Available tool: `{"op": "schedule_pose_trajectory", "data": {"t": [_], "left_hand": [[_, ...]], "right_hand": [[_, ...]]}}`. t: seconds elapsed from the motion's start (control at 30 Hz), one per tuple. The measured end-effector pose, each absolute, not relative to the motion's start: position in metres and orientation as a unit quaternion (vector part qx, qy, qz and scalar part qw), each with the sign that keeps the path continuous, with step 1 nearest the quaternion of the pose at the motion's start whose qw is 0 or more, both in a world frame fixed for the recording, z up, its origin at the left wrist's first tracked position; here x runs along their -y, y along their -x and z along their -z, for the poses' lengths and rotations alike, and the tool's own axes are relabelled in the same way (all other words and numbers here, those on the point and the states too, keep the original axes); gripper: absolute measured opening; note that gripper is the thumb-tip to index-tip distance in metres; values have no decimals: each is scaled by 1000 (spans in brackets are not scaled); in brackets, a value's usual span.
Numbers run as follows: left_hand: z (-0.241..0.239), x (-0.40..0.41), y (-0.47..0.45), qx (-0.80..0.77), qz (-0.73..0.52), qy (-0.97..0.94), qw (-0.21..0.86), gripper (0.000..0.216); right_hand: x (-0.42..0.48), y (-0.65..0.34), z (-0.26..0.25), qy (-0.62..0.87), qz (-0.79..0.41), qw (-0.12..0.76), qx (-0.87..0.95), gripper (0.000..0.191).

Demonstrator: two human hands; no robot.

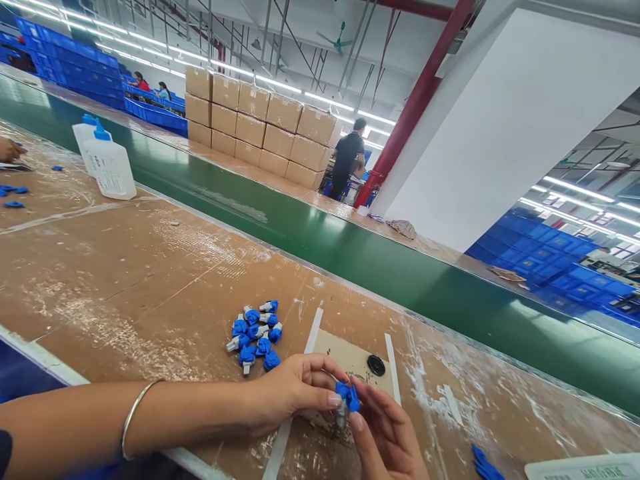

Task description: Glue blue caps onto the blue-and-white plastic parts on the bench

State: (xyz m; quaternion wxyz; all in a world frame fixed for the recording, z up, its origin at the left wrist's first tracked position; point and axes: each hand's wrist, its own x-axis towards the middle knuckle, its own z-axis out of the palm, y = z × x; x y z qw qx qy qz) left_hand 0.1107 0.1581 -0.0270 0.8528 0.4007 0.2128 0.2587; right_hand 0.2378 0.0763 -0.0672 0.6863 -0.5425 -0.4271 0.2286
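Note:
My left hand (295, 390) and my right hand (387, 433) meet near the bottom edge and pinch one small blue plastic part with a grey stem (347, 398) between their fingertips. A silver bangle sits on my left wrist. Just left of and beyond my left hand lies a pile of several like blue and grey parts (255, 333) on the brown cardboard-covered bench (125, 280). A small black round disc (376, 365) rests on a taped card patch right behind my hands.
A green conveyor belt (320, 233) runs along the far side of the bench. Two white squeeze bottles with blue caps (107, 163) stand at the left. Another person's hand (9, 150) works at the far left with loose blue parts. Stacked cartons, blue crates and people fill the background.

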Motion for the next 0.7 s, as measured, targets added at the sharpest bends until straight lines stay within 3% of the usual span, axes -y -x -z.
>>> {"op": "schedule_pose_trajectory", "data": {"t": [0.2,0.37,0.43,0.5,0.57,0.63,0.7], "left_hand": [[29,-157,-111,-251,-244,-432,831,41],[25,-173,-105,-246,-242,-543,765,35],[14,-192,-95,-274,-286,-631,667,29],[1,-216,-80,-353,-320,-747,463,22],[-10,-240,-62,-451,-282,-809,251,19],[-16,-258,-44,-499,-245,-815,164,18],[-16,-267,-30,-518,-232,-811,144,22]], "right_hand": [[-80,-225,71,533,49,583,611,33],[-68,-248,63,574,59,520,630,33],[-58,-285,60,628,98,474,609,28],[-47,-334,62,700,180,394,567,27],[-37,-385,69,729,216,288,582,39],[-30,-430,81,723,217,201,625,42],[-26,-464,94,708,222,148,653,41]]}}
